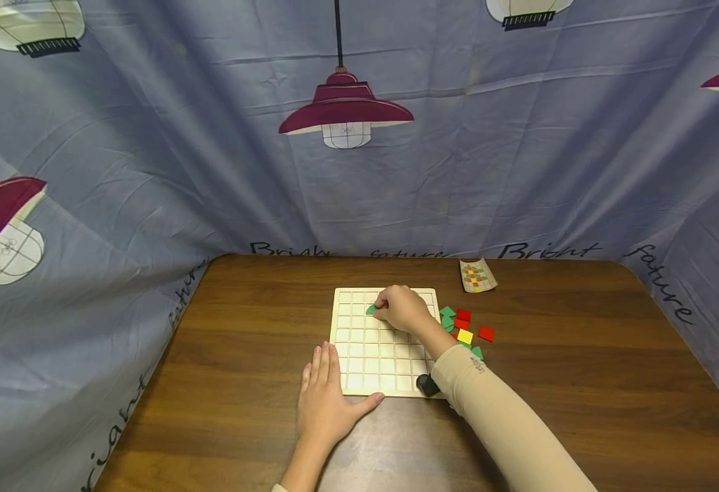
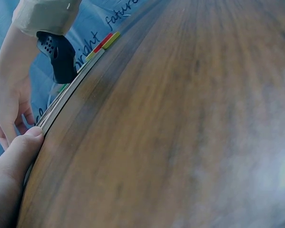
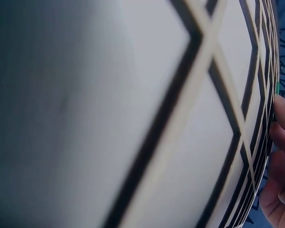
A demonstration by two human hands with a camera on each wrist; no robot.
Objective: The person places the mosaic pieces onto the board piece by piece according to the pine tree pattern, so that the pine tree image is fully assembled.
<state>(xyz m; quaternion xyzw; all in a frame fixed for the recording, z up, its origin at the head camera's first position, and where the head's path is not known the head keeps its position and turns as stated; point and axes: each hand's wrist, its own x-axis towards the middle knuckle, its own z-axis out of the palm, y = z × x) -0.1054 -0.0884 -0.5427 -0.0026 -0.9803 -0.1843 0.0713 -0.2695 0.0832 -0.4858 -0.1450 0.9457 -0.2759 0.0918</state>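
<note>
A pale square board (image 1: 359, 364) marked off in a grid of shallow cells lies on the wooden table. Over its upper middle, my right hand (image 1: 401, 307) pinches a small green tile (image 1: 371, 309) between thumb and fingertips. In the right wrist view a sliver of that green tile (image 3: 277, 88) shows at the fingertips. My left hand (image 1: 327, 402) lies at the board's near left corner, fingers straight along the left side and thumb at the front edge. In the left wrist view its thumb (image 2: 26, 145) touches the board's edge.
Right of the board, partly behind the right forearm, lie loose tiles: several green ones (image 1: 448, 311), several red ones (image 1: 486, 333) and a yellow one (image 1: 465, 336). A card with a coloured tile pattern (image 1: 473, 273) lies near the table's back edge. A printed curtain (image 1: 359, 198) hangs behind.
</note>
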